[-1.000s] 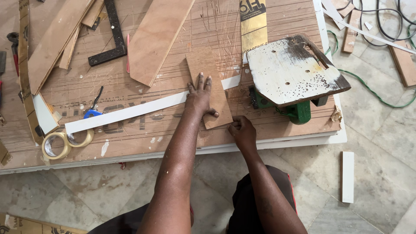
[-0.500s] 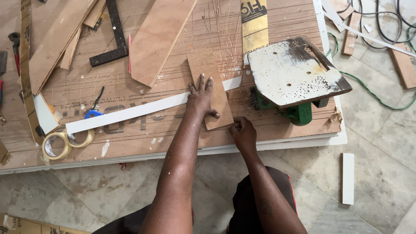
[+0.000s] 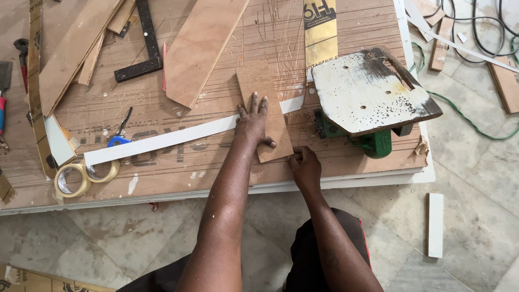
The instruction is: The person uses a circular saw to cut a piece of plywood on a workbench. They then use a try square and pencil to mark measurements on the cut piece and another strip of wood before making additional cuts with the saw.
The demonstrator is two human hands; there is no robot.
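Nothing much has shifted over the last second honestly, both hands sit where they were, so the work looks parked in a hold-steady stage. Left hand [image 3: 254, 121] lies flat on the small rectangular brown plywood piece [image 3: 263, 108], fingers stretched out side by side and thumb angled off to the right, pinning it across the long white edge strip [image 3: 162, 141]. Right hand [image 3: 304, 166] is curled at the near right corner of that piece, fingers bunched tight, can't tell whether they pinch anything. Just right sits the green power tool with a scorched white board on top [image 3: 370, 97]. Left on the scratched brown workboard [image 3: 216, 167]: rolls of tape [image 3: 73, 181], blue-handled scissors [image 3: 116, 138], black metal square [image 3: 143, 54].
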